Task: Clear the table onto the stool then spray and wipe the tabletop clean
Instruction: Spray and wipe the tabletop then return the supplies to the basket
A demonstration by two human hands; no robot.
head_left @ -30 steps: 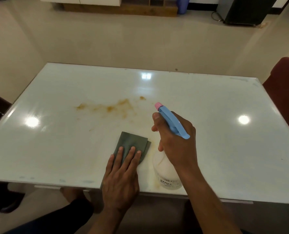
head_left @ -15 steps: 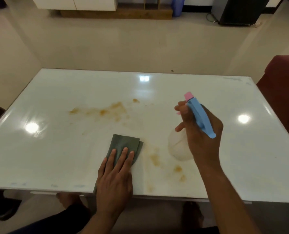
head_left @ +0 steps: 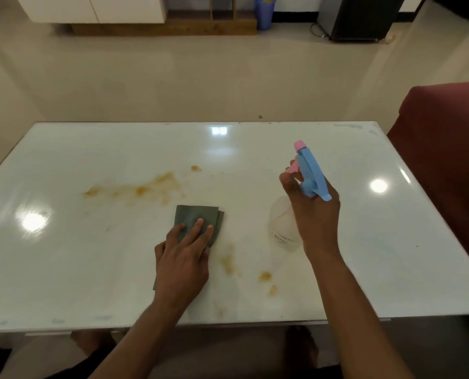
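Observation:
The white glossy tabletop (head_left: 255, 149) carries brown stains (head_left: 143, 190) at centre left and more stains (head_left: 264, 276) near the front edge. My left hand (head_left: 184, 261) lies flat with straight fingers on a folded grey-green cloth (head_left: 195, 217) near the table's front middle. My right hand (head_left: 314, 214) grips a clear spray bottle (head_left: 281, 222) with a blue head and pink nozzle, held above the table right of centre, a finger on the pink trigger. The nozzle points away from me.
A dark red chair (head_left: 444, 170) stands against the table's right side. Beige floor lies beyond the far edge, with a wooden shelf (head_left: 173, 23), a blue bin (head_left: 264, 12) and a black box (head_left: 362, 17) at the far wall. My feet show under the front edge.
My right hand lifted the spray bottle off the front edge and carried it right and farther out over the table. The left hand and cloth stayed in place.

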